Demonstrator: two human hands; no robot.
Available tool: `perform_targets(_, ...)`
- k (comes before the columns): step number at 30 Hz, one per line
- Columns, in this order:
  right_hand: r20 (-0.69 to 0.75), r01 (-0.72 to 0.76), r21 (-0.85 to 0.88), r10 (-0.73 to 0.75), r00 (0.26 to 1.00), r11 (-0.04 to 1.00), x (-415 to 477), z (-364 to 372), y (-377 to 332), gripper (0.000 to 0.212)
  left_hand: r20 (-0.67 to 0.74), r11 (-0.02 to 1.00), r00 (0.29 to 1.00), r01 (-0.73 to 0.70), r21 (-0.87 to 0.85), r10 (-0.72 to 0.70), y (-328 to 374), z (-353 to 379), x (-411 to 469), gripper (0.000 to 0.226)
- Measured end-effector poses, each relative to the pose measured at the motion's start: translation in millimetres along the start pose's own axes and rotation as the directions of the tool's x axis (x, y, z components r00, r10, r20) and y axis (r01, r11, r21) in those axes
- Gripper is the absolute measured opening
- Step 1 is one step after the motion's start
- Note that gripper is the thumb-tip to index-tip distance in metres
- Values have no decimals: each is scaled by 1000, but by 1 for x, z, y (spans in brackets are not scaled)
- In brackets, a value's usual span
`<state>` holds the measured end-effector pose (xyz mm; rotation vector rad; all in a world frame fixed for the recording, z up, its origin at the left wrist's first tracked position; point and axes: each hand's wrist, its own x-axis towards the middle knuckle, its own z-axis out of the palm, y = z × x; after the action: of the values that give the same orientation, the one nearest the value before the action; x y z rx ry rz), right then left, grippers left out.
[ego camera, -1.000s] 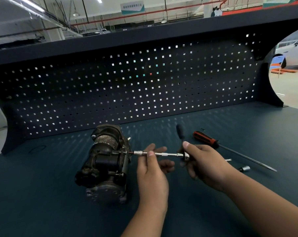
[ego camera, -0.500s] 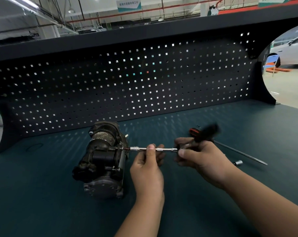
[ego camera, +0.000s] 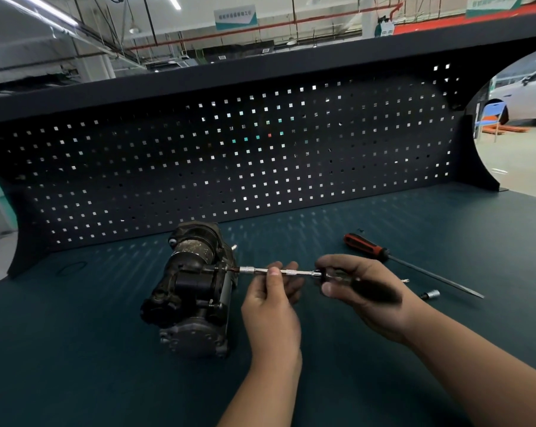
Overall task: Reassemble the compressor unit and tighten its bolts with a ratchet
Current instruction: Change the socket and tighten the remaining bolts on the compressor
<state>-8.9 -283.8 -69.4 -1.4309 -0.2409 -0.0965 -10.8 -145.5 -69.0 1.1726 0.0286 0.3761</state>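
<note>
Head view, bench: I see a dark teal bench top [ego camera: 383, 229] backed by a black pegboard [ego camera: 229, 167] with small square holes.
Head view, compressor: the dark compressor [ego camera: 192, 288] lies on its side on the bench, left of centre, its round end cap towards me and its ribbed cylinder towards the pegboard.
Head view, ratchet: the ratchet [ego camera: 365, 288] runs level from my right hand to the compressor; its silver extension bar [ego camera: 260, 270] meets a bolt on the compressor's right side. The black handle is blurred.
Head view, left hand: my left hand [ego camera: 269, 300] is curled lightly round the middle of the extension bar, thumb on top, fingers behind; the grip is closed on the bar.
Head view, right hand: my right hand [ego camera: 362, 288] is wrapped round the ratchet at its head, fingers closed over the handle.
Head view, screwdriver: a red-and-black screwdriver [ego camera: 371, 246] lies on the bench beyond my right hand, its long shaft pointing right.
Head view, socket: a small silver socket [ego camera: 431, 293] rests on the bench just right of my right wrist, near the screwdriver's shaft.
Head view, small ring: a thin dark ring [ego camera: 71, 268] lies far left on the bench; I cannot tell what it is.
</note>
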Motion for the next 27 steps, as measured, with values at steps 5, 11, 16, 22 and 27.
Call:
perform_targets(5,-128,-162,72,170,977,984,4,18,-6,35,22,1000,1000,-16,18,16,1,-1,-1,20)
perform_targets(11,-11,-168,46,168,986,985,-1,16,-7,14,-2,998,999,-32,59,32,0,-4,-1,20)
perform_targets(16,26,40,-214,-35,999,976,-5,4,-4,29,-18,998,999,-28,49,29,1,-4,-1,19)
perform_targets(22,-62,-182,16,183,981,983,-4,21,-4,34,20,993,998,-59,103,57,2,-10,-3,18)
perform_targets(27,7,-121,52,121,993,991,-6,17,-4,18,14,995,999,-45,87,44,1,-9,-2,20)
